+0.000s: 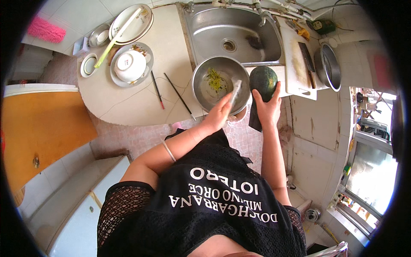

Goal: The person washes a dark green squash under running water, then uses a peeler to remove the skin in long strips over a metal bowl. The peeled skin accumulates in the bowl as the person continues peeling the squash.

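Observation:
My left hand (219, 112) reaches over the right part of a steel bowl (197, 93) and grips a thin pale tool (236, 88), too blurred to name surely. Inside the bowl lie yellow-green vegetable shreds (215, 79). Just to the right, my right hand (268, 109) holds a dark green round gourd (263, 82) from below, thumb and fingers on either side. The gourd is beside the bowl's rim, in front of the sink. Its underside is partly hidden by my fingers.
Behind the bowl is a steel sink (212, 48) with a faucet (263, 19). At right, a cleaver (306, 57) lies on a white cutting board (292, 64) near a steel basin (330, 64). Left are two chopsticks (157, 90), stacked plates (126, 27), a white bowl (130, 66) and a scallion stalk (118, 35).

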The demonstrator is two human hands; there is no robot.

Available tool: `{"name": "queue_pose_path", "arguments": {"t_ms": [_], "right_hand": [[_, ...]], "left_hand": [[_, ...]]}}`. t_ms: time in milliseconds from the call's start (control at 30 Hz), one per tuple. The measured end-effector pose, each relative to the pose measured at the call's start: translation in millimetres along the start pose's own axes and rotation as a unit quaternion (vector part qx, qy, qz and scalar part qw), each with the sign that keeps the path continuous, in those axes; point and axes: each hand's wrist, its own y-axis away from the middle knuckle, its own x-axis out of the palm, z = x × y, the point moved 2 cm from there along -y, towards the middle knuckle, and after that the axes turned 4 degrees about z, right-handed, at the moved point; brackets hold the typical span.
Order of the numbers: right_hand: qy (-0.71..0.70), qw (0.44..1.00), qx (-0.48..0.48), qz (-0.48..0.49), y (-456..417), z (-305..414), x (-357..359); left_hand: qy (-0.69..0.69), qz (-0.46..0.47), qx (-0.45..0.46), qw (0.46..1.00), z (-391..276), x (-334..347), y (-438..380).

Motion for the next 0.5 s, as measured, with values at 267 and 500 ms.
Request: {"name": "queue_pose_path", "arguments": {"t_ms": [267,500], "right_hand": [[-0.184,0.971,-0.098,0.117,22,4,-4],[-0.189,0.972,-0.095,0.104,28,25,22]], "left_hand": [[0.180,-0.102,-0.099,0.973,-10,-25,-29],[0.072,-0.098,-0.075,0.990,-11,-19,-19]]}}
